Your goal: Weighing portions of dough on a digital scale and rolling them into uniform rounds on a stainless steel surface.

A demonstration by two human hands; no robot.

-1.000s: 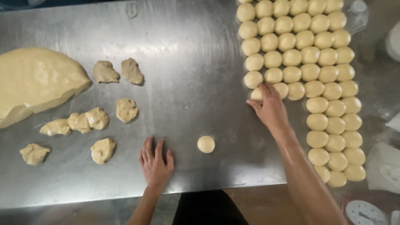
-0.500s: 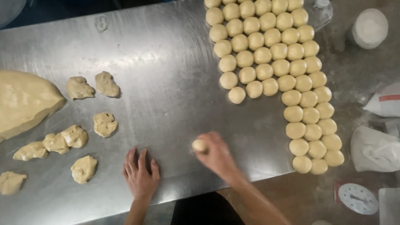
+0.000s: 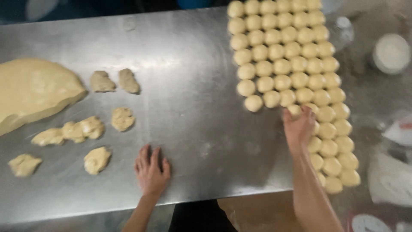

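Observation:
My left hand [image 3: 151, 169] lies flat, fingers together, on the steel table [image 3: 180, 107] near its front edge, holding nothing. My right hand [image 3: 299, 124] reaches to the rows of round dough balls [image 3: 292, 64] at the right and grips one dough ball [image 3: 295, 110] at the lower edge of the rows. Several rough dough pieces [image 3: 122, 118] lie left of my left hand. A large mass of dough [image 3: 34, 90] rests at the far left.
A round white container [image 3: 391, 52] stands at the right beyond the dough balls. White bags [image 3: 392, 178] lie at the lower right. The table's front edge runs just below my left hand.
My right hand picked up the lone dough ball from the table's front middle and carried it right to the rows. My left hand stayed flat in place.

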